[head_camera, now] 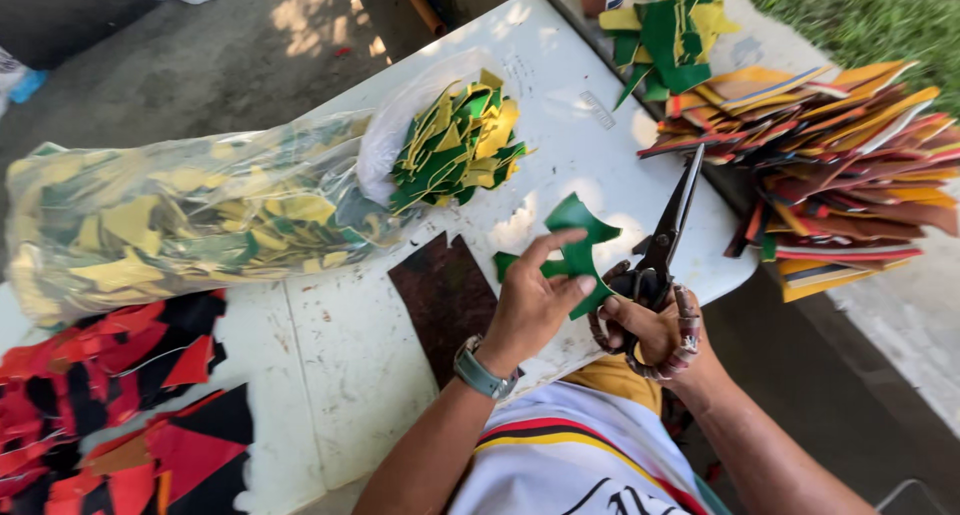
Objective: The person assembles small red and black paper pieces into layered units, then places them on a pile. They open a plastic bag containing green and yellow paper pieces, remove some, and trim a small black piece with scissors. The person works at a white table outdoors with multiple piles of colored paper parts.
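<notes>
Left hand (530,300), low in the centre of the frame, pinches a green cut piece (573,243) between thumb and fingers, closed on its lower edge. Right hand (655,325), just beside it, is clamped through the wrapped loops of black scissors (668,230), whose blades point up and to the right, closed or nearly so, lying just right of the green piece.

Largest around them is the white tabletop (340,345), worn bare in a dark patch near the left wrist. A long clear plastic bag (190,210) of yellow and green offcuts lies across the left half, its mouth spilling a heap of scraps (458,140) above the hands. A fanned stack of orange, red and yellow strips (850,170) fills the right edge; red and black pieces (110,395) sit lower left; a smaller green and yellow pile (665,30) lies at the top.

The green piece looks thin, light and flexible, probably foam or rubber sheet; it should bend rather than break, so a hold close to the cutting line would likely keep it steady.
</notes>
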Demonstrator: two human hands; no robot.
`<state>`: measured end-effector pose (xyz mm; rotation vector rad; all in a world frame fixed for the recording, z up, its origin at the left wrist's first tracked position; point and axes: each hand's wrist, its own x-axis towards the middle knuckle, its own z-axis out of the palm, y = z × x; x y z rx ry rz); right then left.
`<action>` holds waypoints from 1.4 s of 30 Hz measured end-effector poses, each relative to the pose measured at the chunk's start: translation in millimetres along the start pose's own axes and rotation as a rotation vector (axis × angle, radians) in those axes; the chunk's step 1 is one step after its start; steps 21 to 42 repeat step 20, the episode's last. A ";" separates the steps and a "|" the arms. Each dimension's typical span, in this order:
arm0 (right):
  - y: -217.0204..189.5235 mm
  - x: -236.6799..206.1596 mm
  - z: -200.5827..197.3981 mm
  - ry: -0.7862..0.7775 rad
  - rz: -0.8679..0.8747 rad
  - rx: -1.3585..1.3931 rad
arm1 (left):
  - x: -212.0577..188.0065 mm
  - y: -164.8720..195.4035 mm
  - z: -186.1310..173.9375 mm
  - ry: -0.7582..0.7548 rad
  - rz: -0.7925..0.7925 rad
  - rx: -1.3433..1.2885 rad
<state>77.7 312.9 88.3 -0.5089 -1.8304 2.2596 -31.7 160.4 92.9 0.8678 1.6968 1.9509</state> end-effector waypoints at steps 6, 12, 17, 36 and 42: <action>-0.4 -9.0 -30.1 0.059 0.139 0.093 | 43.1 17.6 -36.6 0.323 -0.402 0.337; 19.5 -28.6 -77.8 0.037 -0.013 -0.193 | 60.8 45.6 -118.1 0.265 0.278 0.235; 46.5 -47.7 -68.6 0.027 0.144 0.025 | 60.5 39.2 -105.0 0.212 0.193 0.202; 55.0 -49.8 -55.2 0.090 0.240 -0.225 | 63.7 31.3 -78.9 0.155 0.147 0.128; 55.0 -49.8 -55.2 0.090 0.240 -0.225 | 63.7 31.3 -78.9 0.155 0.147 0.128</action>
